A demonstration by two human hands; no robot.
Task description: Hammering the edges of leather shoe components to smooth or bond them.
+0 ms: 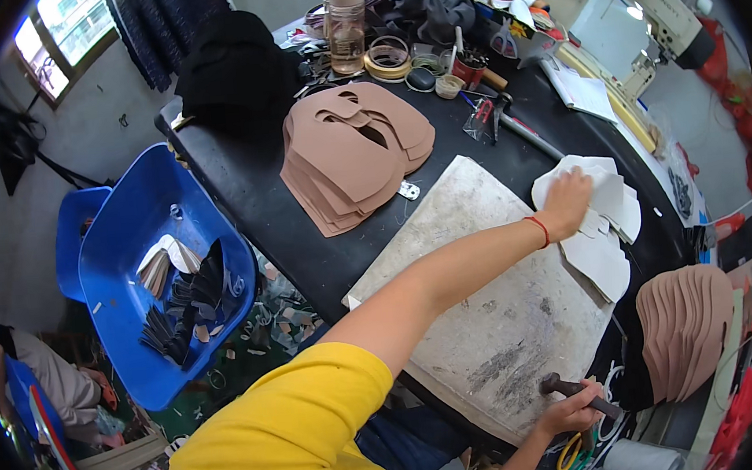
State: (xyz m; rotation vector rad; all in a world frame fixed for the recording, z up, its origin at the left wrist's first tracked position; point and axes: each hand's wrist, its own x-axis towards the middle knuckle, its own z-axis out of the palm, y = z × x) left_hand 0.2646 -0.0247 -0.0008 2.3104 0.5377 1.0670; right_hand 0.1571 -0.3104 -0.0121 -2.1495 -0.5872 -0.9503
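My left arm stretches across the board (476, 271), and my left hand (570, 200) is on the white cut-out pieces (603, 261) at its far right edge. Its fingers curl down onto the upper pieces, with the fingertips partly hidden. Near the board's front right corner my right hand (575, 409) is closed around a short dark hammer-like tool (554, 385), held above the surface. Behind the board lies a stack of brown curved cut-outs (344, 162), some with slots. More brown pieces (684, 330) stand fanned out at the right.
Blue tubs (171, 375) with scraps stand on the floor at left. A black cloth heap (235, 74), a clear bottle (346, 25), tape rolls (387, 57) and a hammer (518, 127) lie along the back. A sewing machine (673, 26) is far right; yellow-handled scissors (570, 454) lie near my right hand. Another person (52, 384) is at lower left.
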